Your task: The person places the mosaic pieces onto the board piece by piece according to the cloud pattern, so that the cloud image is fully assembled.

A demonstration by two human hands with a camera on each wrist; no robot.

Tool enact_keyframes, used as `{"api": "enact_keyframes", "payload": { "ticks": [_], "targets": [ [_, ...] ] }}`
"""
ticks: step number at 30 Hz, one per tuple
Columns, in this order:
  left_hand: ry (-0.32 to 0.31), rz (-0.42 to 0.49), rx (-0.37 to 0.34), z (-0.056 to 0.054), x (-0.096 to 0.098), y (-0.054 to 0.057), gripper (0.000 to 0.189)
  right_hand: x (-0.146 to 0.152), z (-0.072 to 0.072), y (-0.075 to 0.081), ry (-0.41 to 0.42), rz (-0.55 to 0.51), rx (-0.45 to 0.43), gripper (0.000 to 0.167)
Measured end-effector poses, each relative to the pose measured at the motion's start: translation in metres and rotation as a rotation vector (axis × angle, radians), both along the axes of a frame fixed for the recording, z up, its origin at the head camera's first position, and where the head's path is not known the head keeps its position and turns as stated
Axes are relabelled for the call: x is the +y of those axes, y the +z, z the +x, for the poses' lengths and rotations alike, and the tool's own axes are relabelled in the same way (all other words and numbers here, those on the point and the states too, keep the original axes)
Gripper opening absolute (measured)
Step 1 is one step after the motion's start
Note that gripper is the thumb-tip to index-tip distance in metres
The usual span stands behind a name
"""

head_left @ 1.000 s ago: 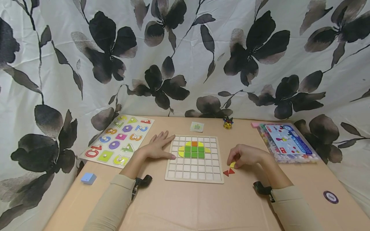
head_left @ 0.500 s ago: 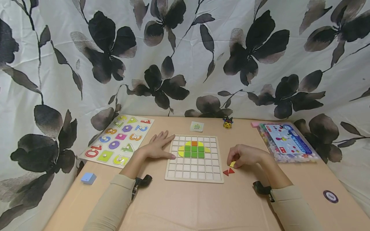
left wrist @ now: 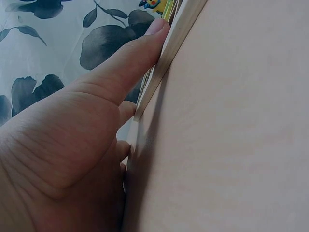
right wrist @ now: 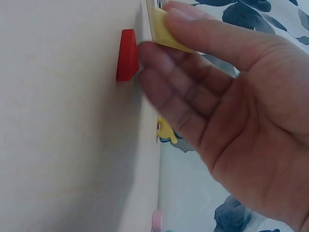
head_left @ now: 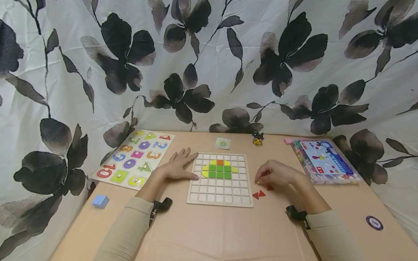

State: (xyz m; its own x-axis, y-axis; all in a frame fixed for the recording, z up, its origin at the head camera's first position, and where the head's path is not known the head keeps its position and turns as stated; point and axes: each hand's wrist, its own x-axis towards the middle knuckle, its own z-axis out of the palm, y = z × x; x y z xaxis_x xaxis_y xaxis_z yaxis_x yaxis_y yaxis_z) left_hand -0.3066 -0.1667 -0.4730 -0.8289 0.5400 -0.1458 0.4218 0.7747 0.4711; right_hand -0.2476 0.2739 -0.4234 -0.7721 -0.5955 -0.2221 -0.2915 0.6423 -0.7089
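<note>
A wooden grid board (head_left: 219, 199) lies flat mid-table, bearing green squares (head_left: 220, 172), an orange square (head_left: 220, 162) and yellow pieces (head_left: 205, 171) in its upper part. My left hand (head_left: 176, 167) rests at its left edge with fingers spread; in the left wrist view its thumb (left wrist: 140, 50) touches the rim. Just right of the board, my right hand (head_left: 275, 173) pinches a yellow tile (right wrist: 166, 31) between thumb and fingers, mostly hidden in the head view. Below that hand lie two red triangles (head_left: 262, 193), and another red piece (head_left: 269, 187) peeks out under it.
A number puzzle board (head_left: 137, 159) lies at the left, near a blue block (head_left: 100, 201). Behind the grid sit a small pattern card (head_left: 222, 143) and a yellow figurine (head_left: 258, 139). At the right are a bead box (head_left: 326, 159) and a round disc (head_left: 374, 223).
My right hand has lifted the yellow tile and shifted slightly left and up, uncovering another red piece beneath. The left hand stays put on the board's edge.
</note>
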Motion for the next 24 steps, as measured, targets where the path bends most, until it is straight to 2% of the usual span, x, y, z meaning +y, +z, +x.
{"api": "enact_keyframes", "payload": {
  "ticks": [4, 11, 18, 24],
  "targets": [
    [-0.017, 0.007, 0.004, 0.0043, 0.0011, 0.0069, 0.111, 0.0, -0.0008, -0.0002, -0.035, -0.075, 0.048, 0.01],
    [-0.017, -0.003, 0.006, 0.005, 0.0016, 0.0075, 0.111, -0.0002, -0.0037, -0.0017, -0.058, -0.125, 0.124, 0.008],
    [-0.017, -0.005, 0.013, 0.0045, 0.0023, 0.0076, 0.111, -0.0005, -0.0028, -0.0008, -0.056, -0.132, 0.099, 0.016],
    [-0.014, -0.013, 0.022, 0.0048, 0.0026, 0.0077, 0.111, -0.0033, -0.0012, -0.0007, -0.058, -0.185, 0.095, 0.015]
  ]
}}
